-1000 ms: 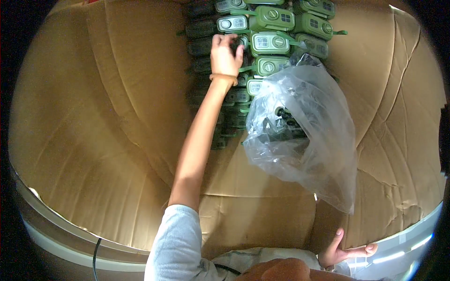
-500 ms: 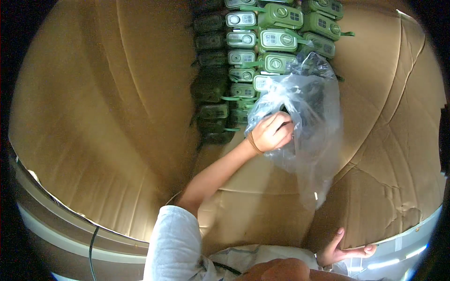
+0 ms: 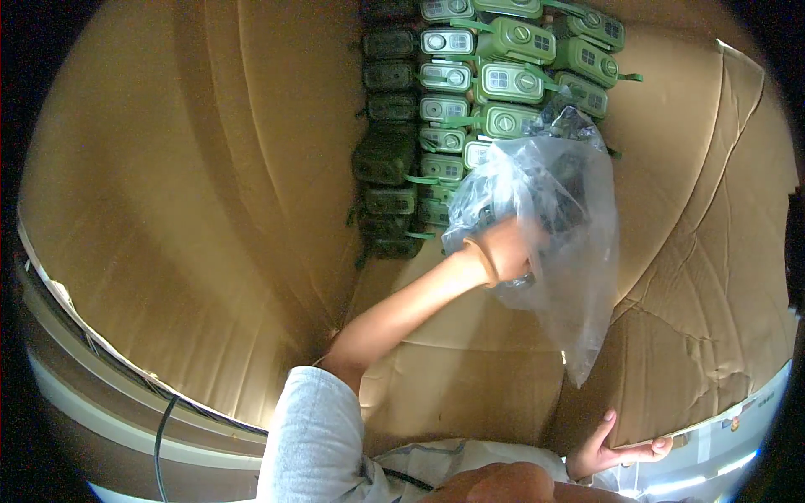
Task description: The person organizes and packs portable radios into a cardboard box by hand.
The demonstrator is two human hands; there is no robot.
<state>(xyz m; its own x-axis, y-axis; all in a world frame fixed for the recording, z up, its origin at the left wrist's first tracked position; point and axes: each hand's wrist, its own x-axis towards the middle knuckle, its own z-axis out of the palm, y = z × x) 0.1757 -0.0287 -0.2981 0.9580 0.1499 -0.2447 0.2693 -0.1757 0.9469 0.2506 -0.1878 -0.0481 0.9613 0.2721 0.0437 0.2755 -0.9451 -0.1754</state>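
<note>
My left hand reaches from the lower left into a clear plastic bag. Its fingers are blurred and partly covered by the film, so their grip is hidden. Something dark shows through the plastic in the bag's upper part. The bag rests against rows of green box-shaped devices with round knobs, small square panels and strap loops. At the lower right, my right hand is open by the cardboard's near edge, thumb raised apart from the fingers.
A large cardboard box surrounds everything, with a tall left wall and a creased right wall. Shaded devices stand in a column along the left side. A black cable hangs outside the box at the lower left.
My left hand has moved slightly right and down, deeper behind the bag's film. The bag's lower tip has shifted right and down. The view has shifted a little. My right hand stays put.
</note>
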